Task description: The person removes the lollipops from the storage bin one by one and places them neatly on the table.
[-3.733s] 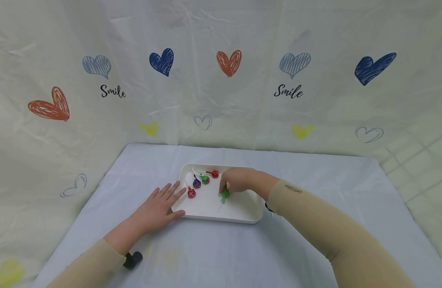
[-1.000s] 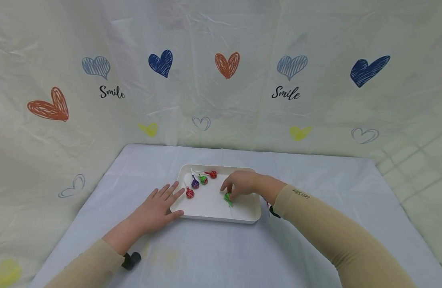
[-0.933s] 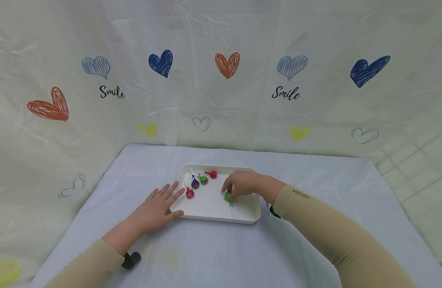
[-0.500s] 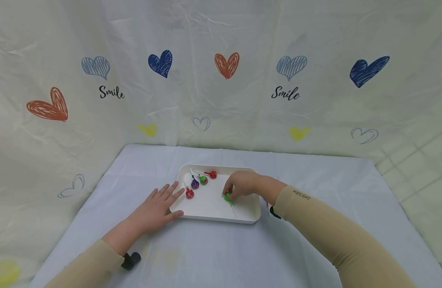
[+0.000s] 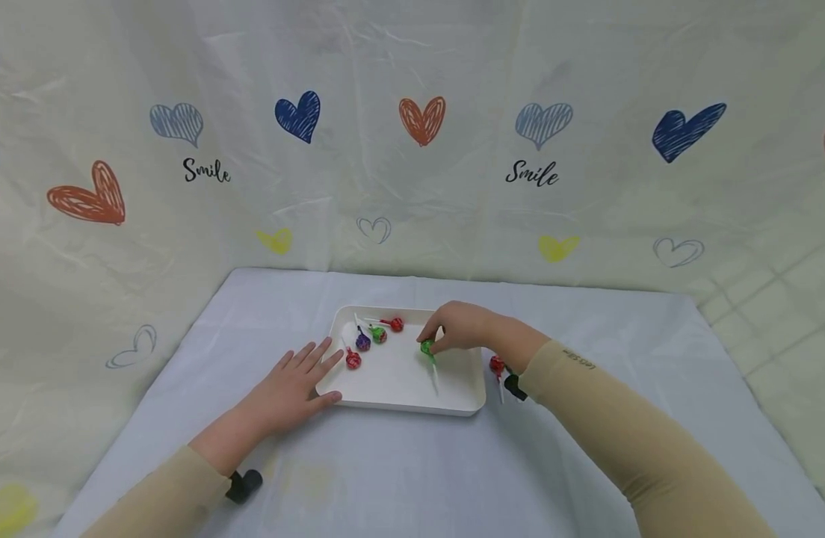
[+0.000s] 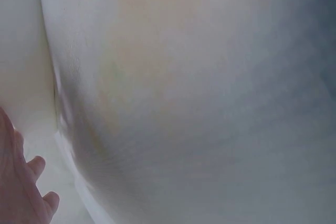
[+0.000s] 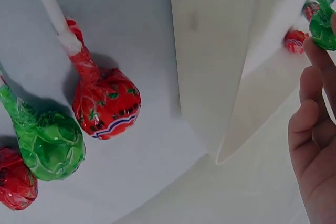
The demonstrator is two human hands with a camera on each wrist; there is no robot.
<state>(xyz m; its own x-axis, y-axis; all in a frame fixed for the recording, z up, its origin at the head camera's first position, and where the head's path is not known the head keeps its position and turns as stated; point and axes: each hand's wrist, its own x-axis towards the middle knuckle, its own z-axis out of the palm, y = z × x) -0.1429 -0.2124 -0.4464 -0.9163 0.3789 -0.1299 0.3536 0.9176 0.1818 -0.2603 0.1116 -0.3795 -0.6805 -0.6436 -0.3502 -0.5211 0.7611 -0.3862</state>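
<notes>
Between thumb and fingers my right hand (image 5: 471, 326) pinches a green-wrapped lollipop (image 5: 427, 347), its white stick pointing down toward the front, over the right part of the white tray (image 5: 392, 385). My left hand (image 5: 285, 396) rests with spread fingers at the tray's left front edge. In the tray's left part lie a red lollipop (image 5: 397, 324), a green one (image 5: 379, 335), a purple one (image 5: 363, 341) and another red one (image 5: 353, 360). The right wrist view has the pinched lollipop (image 7: 323, 27) at its upper right edge; the left wrist view catches only some left fingers (image 6: 37, 166).
Beside the tray's right wall (image 7: 207, 56) a red lollipop (image 7: 107, 103), a green lollipop (image 7: 52, 148) and another red lollipop (image 7: 16, 179) lie on the white-covered table (image 5: 574, 418). In the head view my right forearm partly hides them. A heart-printed sheet (image 5: 412, 187) hangs behind.
Earlier my right hand was lower, fingering the green lollipop at the tray floor. Now it has risen and moved back with the lollipop, whose stick shows. My left hand has stayed put.
</notes>
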